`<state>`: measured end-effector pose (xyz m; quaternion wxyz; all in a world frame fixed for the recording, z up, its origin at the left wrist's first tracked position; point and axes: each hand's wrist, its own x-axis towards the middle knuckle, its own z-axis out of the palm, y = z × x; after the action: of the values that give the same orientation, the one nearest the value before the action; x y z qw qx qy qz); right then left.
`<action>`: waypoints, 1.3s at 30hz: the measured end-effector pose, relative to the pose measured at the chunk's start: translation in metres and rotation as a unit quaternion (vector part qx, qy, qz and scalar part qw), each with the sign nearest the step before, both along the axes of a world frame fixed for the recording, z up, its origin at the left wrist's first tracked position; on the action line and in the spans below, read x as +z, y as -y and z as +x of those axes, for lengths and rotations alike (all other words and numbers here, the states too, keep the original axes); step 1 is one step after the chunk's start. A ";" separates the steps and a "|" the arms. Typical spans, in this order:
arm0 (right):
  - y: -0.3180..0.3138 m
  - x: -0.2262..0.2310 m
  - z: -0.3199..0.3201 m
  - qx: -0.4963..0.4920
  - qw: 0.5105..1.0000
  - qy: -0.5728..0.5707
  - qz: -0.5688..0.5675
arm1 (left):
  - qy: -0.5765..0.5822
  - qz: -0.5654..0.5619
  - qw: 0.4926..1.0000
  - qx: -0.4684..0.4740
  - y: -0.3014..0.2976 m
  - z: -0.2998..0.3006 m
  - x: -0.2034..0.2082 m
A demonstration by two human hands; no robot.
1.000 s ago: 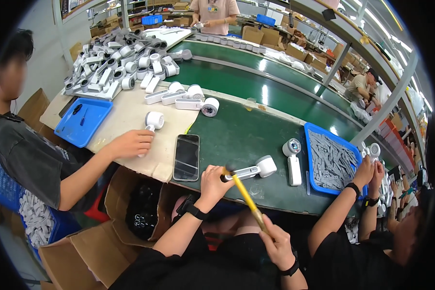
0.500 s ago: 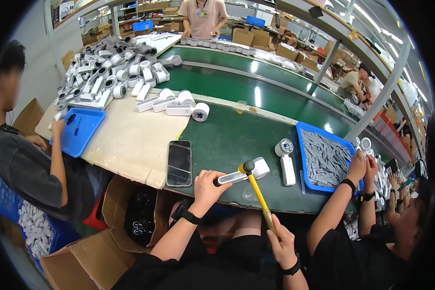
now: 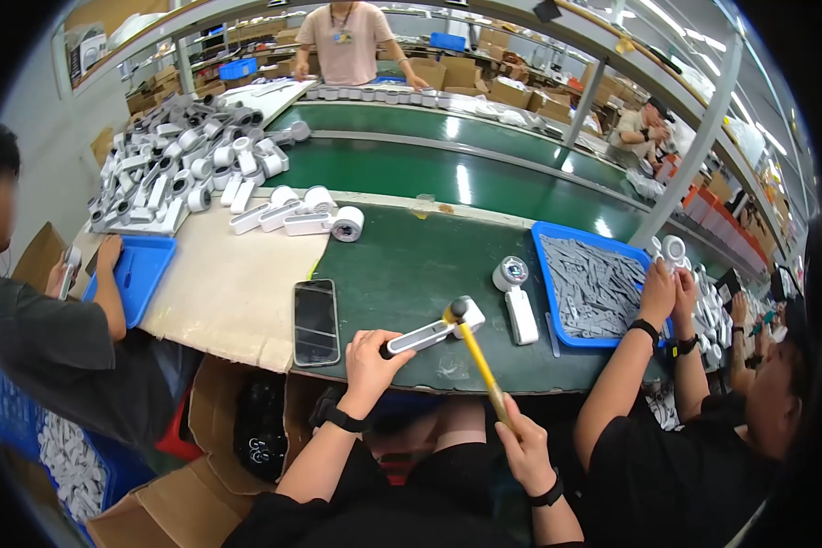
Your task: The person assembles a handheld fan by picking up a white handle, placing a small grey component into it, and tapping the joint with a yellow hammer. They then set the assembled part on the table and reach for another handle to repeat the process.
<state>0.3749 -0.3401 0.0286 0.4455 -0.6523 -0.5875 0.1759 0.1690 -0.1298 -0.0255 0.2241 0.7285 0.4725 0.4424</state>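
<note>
My left hand (image 3: 369, 373) grips the dark end of a white handheld fan (image 3: 418, 339), which lies slantwise near the table's front edge. My right hand (image 3: 524, 446) is closed around the lower handle of a yellow hammer (image 3: 480, 370). The hammer's yellow and black head overlaps the fan beside its round end; whether they touch I cannot tell. Right of these lies another white handheld fan (image 3: 521, 316), its round end facing up. A dark-screened phone (image 3: 315, 322) lies beyond my left hand.
At right, a blue tray (image 3: 538, 265) holds grey strips, next to a co-worker's hands (image 3: 664, 290). Several white fans (image 3: 294, 222) lie at the table's far left, before a large heap (image 3: 169, 169). A green conveyor (image 3: 384, 169) runs behind. Another co-worker sits left by a blue tray (image 3: 152, 290).
My view has shifted, so the scene sits further left. Both hands keep their holds, and the hammer head stays over the fan. The left co-worker now holds up a white piece.
</note>
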 end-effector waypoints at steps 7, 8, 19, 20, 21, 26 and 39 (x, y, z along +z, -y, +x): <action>0.007 -0.016 0.013 0.008 0.999 -0.034 -0.019 | -0.019 0.021 0.999 -0.045 0.000 -0.002 0.006; 0.012 -0.015 0.009 -0.007 0.997 -0.076 -0.019 | 0.124 -0.163 0.974 -0.097 0.003 -0.002 0.012; 0.043 -0.016 0.002 -0.079 0.949 -0.303 -0.043 | 0.122 -0.336 0.934 -0.014 -0.008 -0.018 0.037; 0.045 -0.015 0.001 -0.088 0.946 -0.309 -0.047 | -0.017 -0.156 0.986 0.058 -0.008 -0.020 0.026; 0.050 -0.015 0.003 -0.105 0.942 -0.313 -0.053 | -0.153 0.028 0.980 0.121 -0.004 -0.012 0.038; 0.072 -0.025 0.012 -0.142 0.944 -0.298 -0.008 | -0.049 0.108 0.968 -0.222 0.035 0.092 0.043; 0.111 -0.026 0.023 -0.187 0.933 -0.294 0.086 | -0.228 0.178 0.908 -0.304 0.075 0.225 -0.018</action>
<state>0.3977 -0.4508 0.0023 0.6774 -0.6287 -0.3106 0.2224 0.3941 -0.2046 -0.0431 0.1008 0.9455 0.1799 0.2518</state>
